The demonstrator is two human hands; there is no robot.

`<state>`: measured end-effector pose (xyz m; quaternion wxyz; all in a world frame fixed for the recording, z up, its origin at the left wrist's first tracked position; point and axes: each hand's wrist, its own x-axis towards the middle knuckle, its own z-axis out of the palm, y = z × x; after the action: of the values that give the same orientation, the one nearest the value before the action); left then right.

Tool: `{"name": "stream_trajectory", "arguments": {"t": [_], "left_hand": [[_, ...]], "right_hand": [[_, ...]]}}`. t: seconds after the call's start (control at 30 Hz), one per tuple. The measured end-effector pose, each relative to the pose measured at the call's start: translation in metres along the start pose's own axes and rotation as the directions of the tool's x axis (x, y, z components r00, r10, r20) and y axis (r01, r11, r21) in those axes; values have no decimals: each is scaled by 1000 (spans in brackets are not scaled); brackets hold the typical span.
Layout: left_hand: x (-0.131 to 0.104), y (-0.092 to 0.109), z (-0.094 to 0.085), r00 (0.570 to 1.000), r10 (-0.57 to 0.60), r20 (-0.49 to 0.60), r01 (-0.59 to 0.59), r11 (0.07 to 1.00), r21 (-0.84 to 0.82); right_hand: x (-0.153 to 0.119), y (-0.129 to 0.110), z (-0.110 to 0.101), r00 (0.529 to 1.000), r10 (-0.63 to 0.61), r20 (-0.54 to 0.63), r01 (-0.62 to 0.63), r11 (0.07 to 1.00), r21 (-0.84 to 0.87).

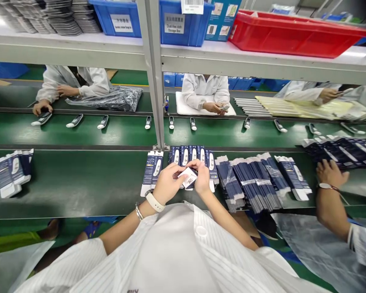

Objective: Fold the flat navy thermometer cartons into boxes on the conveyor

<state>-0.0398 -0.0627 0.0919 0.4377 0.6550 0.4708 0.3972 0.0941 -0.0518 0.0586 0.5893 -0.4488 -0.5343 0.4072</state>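
Both my hands meet in front of my chest around one small carton, whose white end with a printed code faces up at me. My left hand pinches it from the left, and my right hand has its fingers closed at the right side. Much of the carton's body is hidden by the fingers. Just beyond them lies a row of blue-and-white printed cartons. A flat blue carton rests left of my left hand. To the right are banded stacks of flat cartons.
White-and-dark handheld devices sit along the green conveyor ahead. A metal post and a shelf with blue bins and a red bin stand above. Co-workers sit opposite; a neighbour's hand touches cartons at right.
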Motion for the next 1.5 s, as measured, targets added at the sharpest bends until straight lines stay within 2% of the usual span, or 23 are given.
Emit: {"name": "stream_trajectory", "arguments": {"t": [0.1,0.17,0.27,0.33,0.47,0.57,0.63,0.7,0.77,0.83,0.97,1.07,1.17,1.3,1.4,1.47,1.5], "left_hand": [[-6,-3,2,999,26,33,-22,994,-104],[-14,-11,8,999,36,19,-33,988,-149],[-24,-30,22,999,-10,-31,6,992,-125],[-22,-46,29,997,-78,-21,75,988,-132],[0,-64,31,983,-182,-18,170,946,-275],[22,-68,28,980,-200,-19,187,945,-270],[32,-72,25,976,-219,-9,213,957,-197],[39,-80,18,971,-235,-38,229,966,-119],[42,-95,8,962,-245,-118,243,970,-25],[41,-115,-6,937,-272,-221,300,948,103],[28,-159,-23,831,-369,-416,516,791,329],[13,-183,-19,768,-414,-488,623,657,424],[5,-195,-10,739,-435,-514,669,566,483],[5,-196,-8,723,-444,-529,689,509,516],[5,-186,-14,721,-432,-542,691,500,522],[2,-171,-17,740,-395,-544,667,537,517],[0,-161,-18,770,-356,-530,624,597,505]], "right_hand": [[4,-6,0,999,50,-7,-49,998,36],[8,-10,0,990,137,-47,-131,986,108],[13,-11,1,937,323,-137,-286,929,234],[14,-8,2,903,396,-168,-344,899,271],[6,11,3,921,378,-91,-371,925,87],[1,31,-6,914,406,-16,-406,913,-37],[7,45,-22,896,441,-55,-444,890,-99],[21,58,-44,869,471,-151,-493,845,-205],[38,71,-66,852,475,-221,-523,794,-310],[53,83,-82,845,479,-236,-534,758,-375],[62,108,-86,850,451,-273,-526,684,-506],[56,116,-79,860,395,-323,-510,634,-581],[51,113,-77,881,317,-351,-473,620,-626],[48,96,-82,906,181,-382,-404,638,-656],[43,83,-77,924,37,-380,-302,681,-667],[35,73,-63,943,9,-332,-224,755,-616],[30,68,-52,959,54,-278,-204,813,-546]]}}
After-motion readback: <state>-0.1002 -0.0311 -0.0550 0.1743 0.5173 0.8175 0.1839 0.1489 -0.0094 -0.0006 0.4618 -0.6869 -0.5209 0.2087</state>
